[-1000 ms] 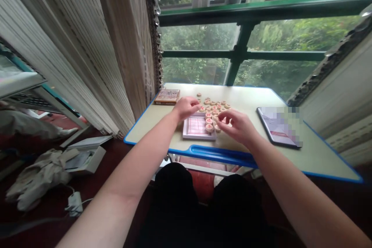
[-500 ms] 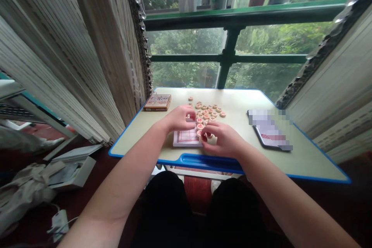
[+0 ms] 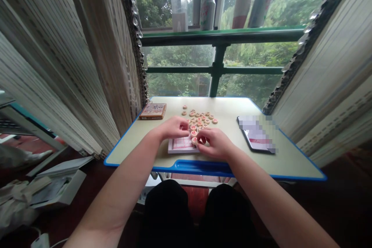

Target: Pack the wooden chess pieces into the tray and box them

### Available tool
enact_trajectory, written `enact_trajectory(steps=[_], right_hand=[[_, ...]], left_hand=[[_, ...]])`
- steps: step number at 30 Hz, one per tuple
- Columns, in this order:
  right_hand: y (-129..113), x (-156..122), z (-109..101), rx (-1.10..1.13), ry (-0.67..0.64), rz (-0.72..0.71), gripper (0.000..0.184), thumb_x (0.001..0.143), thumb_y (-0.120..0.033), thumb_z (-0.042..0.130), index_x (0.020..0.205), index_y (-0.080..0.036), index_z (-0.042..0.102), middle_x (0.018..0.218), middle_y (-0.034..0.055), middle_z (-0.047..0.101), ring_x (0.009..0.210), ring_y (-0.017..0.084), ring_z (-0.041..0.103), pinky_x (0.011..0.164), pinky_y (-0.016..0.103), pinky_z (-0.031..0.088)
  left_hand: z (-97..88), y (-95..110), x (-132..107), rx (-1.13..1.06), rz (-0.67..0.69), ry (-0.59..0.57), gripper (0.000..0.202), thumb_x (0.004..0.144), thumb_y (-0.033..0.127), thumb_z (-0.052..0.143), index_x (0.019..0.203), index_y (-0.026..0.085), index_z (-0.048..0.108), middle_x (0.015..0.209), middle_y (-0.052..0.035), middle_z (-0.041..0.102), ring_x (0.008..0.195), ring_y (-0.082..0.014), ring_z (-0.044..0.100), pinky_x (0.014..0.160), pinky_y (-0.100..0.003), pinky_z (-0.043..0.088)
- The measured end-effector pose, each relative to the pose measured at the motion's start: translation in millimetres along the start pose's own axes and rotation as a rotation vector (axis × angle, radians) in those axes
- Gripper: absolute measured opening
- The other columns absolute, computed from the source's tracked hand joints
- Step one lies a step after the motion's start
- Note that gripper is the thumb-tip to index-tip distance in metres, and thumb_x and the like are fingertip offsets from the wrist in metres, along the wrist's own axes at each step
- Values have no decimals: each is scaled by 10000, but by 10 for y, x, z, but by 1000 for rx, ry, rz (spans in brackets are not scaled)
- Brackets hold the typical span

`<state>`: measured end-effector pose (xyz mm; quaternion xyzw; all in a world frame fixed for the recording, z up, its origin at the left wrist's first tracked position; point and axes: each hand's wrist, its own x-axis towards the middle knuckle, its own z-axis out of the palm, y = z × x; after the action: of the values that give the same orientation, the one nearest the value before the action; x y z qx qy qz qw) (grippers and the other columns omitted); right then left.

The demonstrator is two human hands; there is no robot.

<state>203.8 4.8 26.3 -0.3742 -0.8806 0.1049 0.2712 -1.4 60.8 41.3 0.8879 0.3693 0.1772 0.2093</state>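
Note:
A small pale board with a red grid (image 3: 180, 144) lies on the desk (image 3: 145, 139) in front of me. Round wooden game pieces (image 3: 200, 118) with red marks lie in a loose group just beyond it, and a few sit on the board's right side. My left hand (image 3: 173, 128) rests curled at the board's far left corner, fingertips pinched near a piece. My right hand (image 3: 214, 142) is curled at the board's right edge, fingers closed around a piece (image 3: 194, 140).
A brown flat box (image 3: 152, 111) lies at the desk's back left. A dark tablet or phone (image 3: 255, 133) lies to the right. Slatted blinds (image 3: 87, 58) flank the window. Cans and cups (image 3: 207, 12) stand on the green sill. Papers and cloth litter the floor at left.
The view has tilted up, showing more window. My right hand moved left and down onto the board's right edge; my left hand drew back to the board's far corner.

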Motion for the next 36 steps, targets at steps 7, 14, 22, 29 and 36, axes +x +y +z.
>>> enact_trajectory(steps=[7,14,22,29,36], right_hand=[[-41,3,7,37,33,40,149,768,-297,579,692,-174,614,630,4,591,554,99,468,552,226,335],[-167,-165,104,167,266,198,223,798,-393,559,772,-183,630,620,4,601,547,115,513,555,235,385],[-128,-199,224,144,213,319,215,789,-394,553,753,-189,605,706,22,643,610,134,556,575,243,408],[-59,-218,197,310,226,388,185,807,-331,485,756,-198,603,674,-6,633,559,122,554,569,250,429],[-42,-215,207,328,204,385,216,799,-381,516,794,-192,618,742,14,659,580,127,571,572,257,442]], left_hand=[[-5,230,-80,10,-61,150,134,704,219,544,712,157,661,714,-11,617,698,-152,566,658,-259,447],[253,286,-295,88,-18,397,130,735,276,608,741,199,713,893,-40,678,904,-199,601,887,-339,449],[458,275,-528,193,-24,362,261,818,385,553,781,204,736,858,-45,718,874,-198,619,842,-326,457],[506,350,-537,248,85,354,325,790,492,580,925,229,717,990,-48,709,934,-219,613,893,-374,447],[515,341,-540,189,89,364,328,803,454,579,969,202,706,1012,-55,709,958,-213,624,893,-352,468]])
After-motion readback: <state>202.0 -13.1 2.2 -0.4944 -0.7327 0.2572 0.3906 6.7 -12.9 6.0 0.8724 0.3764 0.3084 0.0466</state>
